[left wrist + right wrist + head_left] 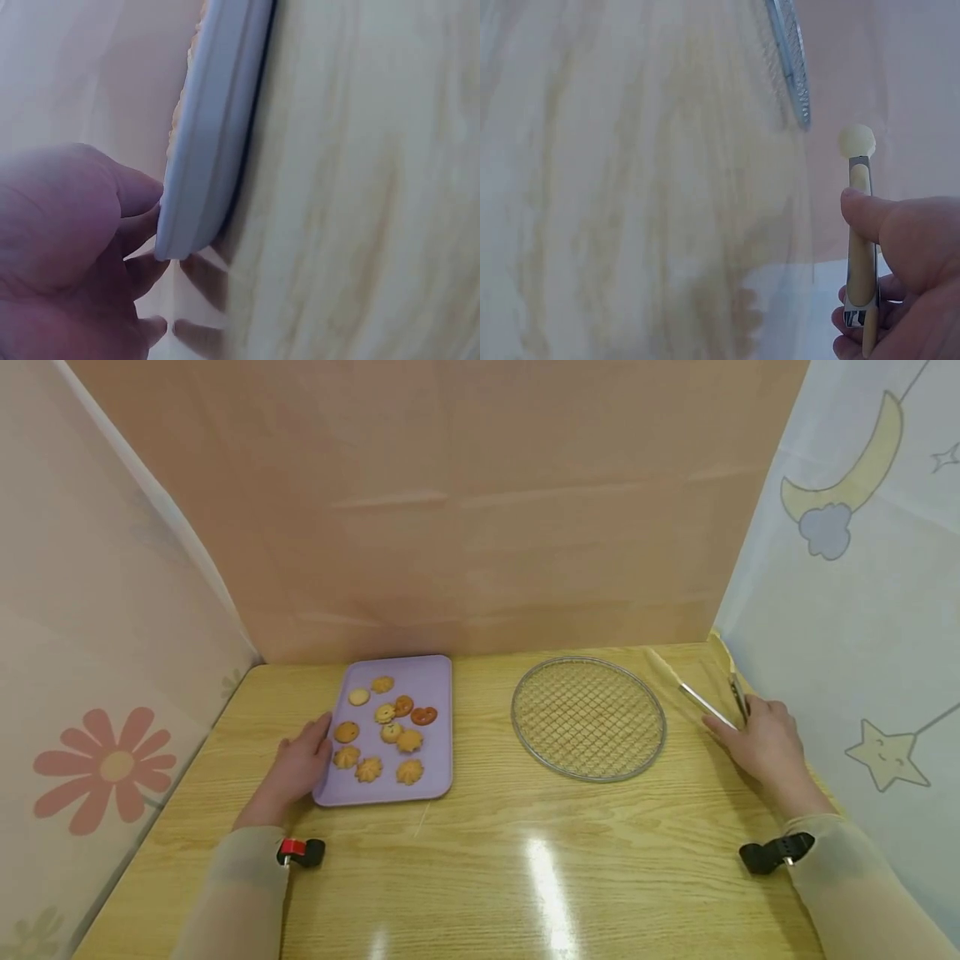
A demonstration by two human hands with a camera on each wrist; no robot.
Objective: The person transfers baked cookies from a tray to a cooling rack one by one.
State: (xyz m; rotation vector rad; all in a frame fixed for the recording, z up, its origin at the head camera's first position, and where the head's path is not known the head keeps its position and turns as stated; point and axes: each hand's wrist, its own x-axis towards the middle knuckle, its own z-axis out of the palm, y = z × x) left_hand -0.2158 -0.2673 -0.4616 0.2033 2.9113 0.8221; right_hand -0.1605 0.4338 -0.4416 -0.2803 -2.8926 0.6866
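Note:
My left hand (302, 758) grips the left rim of a purple rectangular tray (433, 672). In the left wrist view, the thumb and fingers meet the rim of the tray (206, 135); how far the fingers reach beneath it is hidden. Several cookies (409, 771) and two small pretzels (423, 717) lie on the tray. My right hand (767, 745) holds a pair of tongs (703, 703) with spread metal arms and pale yellow tips. The right wrist view shows the thumb on one arm of the tongs (862, 262) and fingers curled behind.
A round wire rack (588, 718) lies flat on the wooden table (480, 860), between the tray and the tongs. A brown backdrop (450, 510) rises at the table's far edge. Patterned panels flank both sides, the right one (862, 635) close to my right hand.

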